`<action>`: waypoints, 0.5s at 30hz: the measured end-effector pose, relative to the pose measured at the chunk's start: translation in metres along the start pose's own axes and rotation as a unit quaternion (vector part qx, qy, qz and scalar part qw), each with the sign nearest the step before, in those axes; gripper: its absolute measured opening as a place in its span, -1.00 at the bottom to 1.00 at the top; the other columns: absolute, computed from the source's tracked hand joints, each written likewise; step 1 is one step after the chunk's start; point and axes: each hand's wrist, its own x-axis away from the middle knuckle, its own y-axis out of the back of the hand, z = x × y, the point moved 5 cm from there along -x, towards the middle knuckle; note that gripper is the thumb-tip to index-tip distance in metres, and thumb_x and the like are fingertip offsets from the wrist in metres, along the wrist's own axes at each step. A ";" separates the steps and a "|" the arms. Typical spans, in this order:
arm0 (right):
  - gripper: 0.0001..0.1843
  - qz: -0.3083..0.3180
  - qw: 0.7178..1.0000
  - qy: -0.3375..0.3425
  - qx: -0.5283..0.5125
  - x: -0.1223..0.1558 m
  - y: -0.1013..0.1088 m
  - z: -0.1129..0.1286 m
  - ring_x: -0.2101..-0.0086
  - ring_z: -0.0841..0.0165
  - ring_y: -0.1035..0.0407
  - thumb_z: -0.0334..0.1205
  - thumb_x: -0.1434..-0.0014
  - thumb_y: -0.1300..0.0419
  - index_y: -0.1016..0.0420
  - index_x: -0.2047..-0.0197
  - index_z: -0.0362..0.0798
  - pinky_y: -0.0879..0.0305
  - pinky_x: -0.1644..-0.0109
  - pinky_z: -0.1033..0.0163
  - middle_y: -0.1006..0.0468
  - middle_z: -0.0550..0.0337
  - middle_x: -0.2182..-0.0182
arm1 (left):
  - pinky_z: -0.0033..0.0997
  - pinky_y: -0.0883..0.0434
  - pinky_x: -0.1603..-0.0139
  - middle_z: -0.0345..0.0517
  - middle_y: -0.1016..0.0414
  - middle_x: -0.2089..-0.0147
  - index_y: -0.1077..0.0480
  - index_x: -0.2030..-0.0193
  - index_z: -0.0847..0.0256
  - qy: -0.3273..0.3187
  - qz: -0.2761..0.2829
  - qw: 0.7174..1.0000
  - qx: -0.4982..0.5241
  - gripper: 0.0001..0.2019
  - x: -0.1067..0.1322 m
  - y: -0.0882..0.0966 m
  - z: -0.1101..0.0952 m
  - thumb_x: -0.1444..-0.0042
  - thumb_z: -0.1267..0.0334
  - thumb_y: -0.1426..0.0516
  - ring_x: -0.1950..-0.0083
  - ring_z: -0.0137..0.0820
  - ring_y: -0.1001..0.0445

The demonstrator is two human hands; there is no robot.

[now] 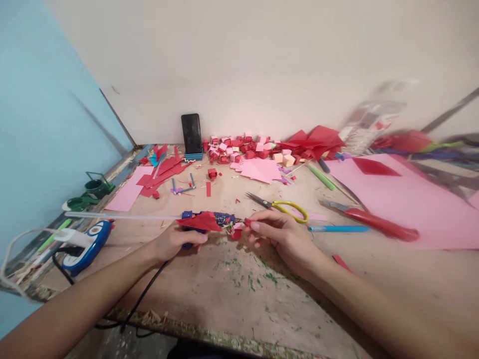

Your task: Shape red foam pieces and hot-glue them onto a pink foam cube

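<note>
A blue hot glue gun [226, 218] lies in the grip of my left hand [179, 240], its nozzle pointing right. From its back end a long whitish glue stick [123, 215] sticks out to the left. A folded red paper piece [200, 222] covers part of the gun beside my left fingers; whether I hold it too, I cannot tell. My right hand [273, 229] pinches a small red paper piece [247, 223] right at the nozzle. Scraps of paper and glue cling around the gun's front. Just beyond my right hand are yellow-handled scissors [290, 208].
Small red and pink paper cubes [243, 147] heap along the wall beside a propped phone [191, 133]. A red-handled knife [381, 222] and blue pen-like stick [339, 229] lie right, near pink sheets [396, 199]. A power strip [88, 247] with cables sits left.
</note>
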 end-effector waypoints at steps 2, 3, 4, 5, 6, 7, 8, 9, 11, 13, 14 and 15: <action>-0.77 0.004 1.000 -0.001 0.000 0.000 0.001 -0.001 0.54 0.42 -0.51 -0.18 0.07 -0.58 -0.70 0.39 -0.09 -0.46 0.44 0.38 -0.69 0.09 0.48 | -0.39 -0.22 0.42 -0.15 -0.38 0.55 -0.39 0.56 0.26 0.005 -0.002 1.000 -0.005 -0.75 0.000 0.000 -0.001 -0.01 0.17 -0.26 0.45 -0.39 -0.34; -0.78 0.005 1.000 -0.001 -0.002 0.000 0.001 -0.001 0.53 0.42 -0.51 -0.19 0.06 -0.58 -0.70 0.39 -0.08 -0.46 0.43 0.37 -0.69 0.09 0.47 | -0.40 -0.21 0.42 -0.15 -0.38 0.54 -0.39 0.56 0.26 0.006 -0.005 1.000 -0.007 -0.75 0.001 0.001 -0.001 0.00 0.17 -0.27 0.45 -0.39 -0.34; -0.79 0.005 1.000 -0.002 -0.003 0.001 0.001 -0.002 0.53 0.41 -0.51 -0.20 0.06 -0.58 -0.71 0.38 -0.08 -0.46 0.43 0.37 -0.69 0.10 0.48 | -0.40 -0.21 0.41 -0.15 -0.39 0.54 -0.39 0.57 0.26 0.007 -0.009 1.000 -0.010 -0.75 0.001 0.001 -0.001 0.01 0.18 -0.27 0.45 -0.40 -0.33; -0.79 0.004 1.000 -0.004 -0.004 0.001 0.001 -0.002 0.53 0.41 -0.51 -0.20 0.06 -0.58 -0.71 0.38 -0.08 -0.46 0.43 0.36 -0.69 0.10 0.49 | -0.40 -0.21 0.41 -0.16 -0.39 0.53 -0.39 0.56 0.26 0.007 -0.014 1.000 -0.012 -0.76 0.001 0.002 -0.001 0.01 0.19 -0.28 0.45 -0.41 -0.32; -0.79 0.003 1.000 -0.005 -0.004 0.001 0.001 -0.002 0.54 0.42 -0.50 -0.20 0.07 -0.58 -0.71 0.38 -0.08 -0.46 0.43 0.35 -0.68 0.11 0.49 | -0.41 -0.21 0.42 -0.16 -0.39 0.53 -0.40 0.55 0.26 0.008 -0.018 1.000 -0.014 -0.76 0.001 0.003 -0.001 0.01 0.19 -0.28 0.45 -0.42 -0.30; -0.79 0.003 1.000 -0.006 -0.005 0.001 0.001 -0.002 0.54 0.42 -0.49 -0.20 0.08 -0.58 -0.72 0.39 -0.09 -0.46 0.43 0.34 -0.67 0.11 0.50 | -0.41 -0.20 0.42 -0.17 -0.39 0.53 -0.41 0.54 0.25 0.010 -0.022 1.000 -0.016 -0.77 0.001 0.004 -0.001 0.00 0.19 -0.28 0.45 -0.42 -0.30; -0.78 0.003 1.000 -0.008 -0.004 0.001 0.001 -0.002 0.55 0.41 -0.48 -0.20 0.09 -0.59 -0.72 0.39 -0.09 -0.46 0.43 0.34 -0.67 0.11 0.51 | -0.41 -0.20 0.42 -0.17 -0.39 0.52 -0.41 0.53 0.25 0.011 -0.026 0.999 -0.018 -0.78 0.002 0.005 0.000 0.00 0.19 -0.27 0.45 -0.42 -0.29; -0.77 0.006 1.000 -0.011 -0.003 0.001 0.000 -0.001 0.54 0.41 -0.48 -0.19 0.11 -0.59 -0.72 0.39 -0.10 -0.45 0.44 0.33 -0.66 0.11 0.52 | -0.41 -0.20 0.41 -0.17 -0.39 0.52 -0.42 0.53 0.25 0.011 -0.029 0.999 -0.020 -0.78 0.002 0.006 0.000 0.00 0.19 -0.28 0.44 -0.42 -0.30; -0.76 0.012 1.000 -0.015 -0.001 0.001 -0.001 -0.001 0.54 0.40 -0.48 -0.19 0.12 -0.60 -0.72 0.40 -0.11 -0.45 0.43 0.33 -0.66 0.10 0.52 | -0.42 -0.21 0.39 -0.17 -0.40 0.50 -0.42 0.52 0.26 0.009 -0.036 0.999 -0.024 -0.79 0.002 0.006 0.000 0.00 0.20 -0.28 0.42 -0.41 -0.31; -0.75 0.016 1.000 -0.016 0.001 0.001 -0.002 -0.001 0.54 0.40 -0.49 -0.18 0.12 -0.60 -0.71 0.40 -0.11 -0.45 0.43 0.34 -0.65 0.09 0.52 | -0.41 -0.21 0.37 -0.17 -0.39 0.49 -0.41 0.51 0.25 0.007 -0.048 0.998 -0.027 -0.79 0.003 0.006 -0.002 -0.01 0.20 -0.27 0.40 -0.40 -0.31; -0.75 0.015 1.000 -0.016 0.001 0.001 -0.002 -0.001 0.54 0.41 -0.48 -0.18 0.12 -0.60 -0.71 0.41 -0.11 -0.44 0.43 0.34 -0.66 0.10 0.52 | -0.41 -0.20 0.37 -0.18 -0.38 0.50 -0.41 0.50 0.25 0.008 -0.053 0.998 -0.026 -0.79 0.003 0.005 -0.005 -0.02 0.19 -0.26 0.41 -0.41 -0.30; -0.75 0.012 1.000 -0.017 0.000 0.001 -0.002 -0.001 0.54 0.41 -0.48 -0.18 0.12 -0.60 -0.70 0.41 -0.11 -0.44 0.43 0.35 -0.66 0.10 0.52 | -0.41 -0.18 0.38 -0.19 -0.36 0.51 -0.41 0.49 0.24 0.009 -0.058 0.998 -0.032 -0.79 0.004 0.005 -0.009 -0.05 0.17 -0.25 0.43 -0.41 -0.28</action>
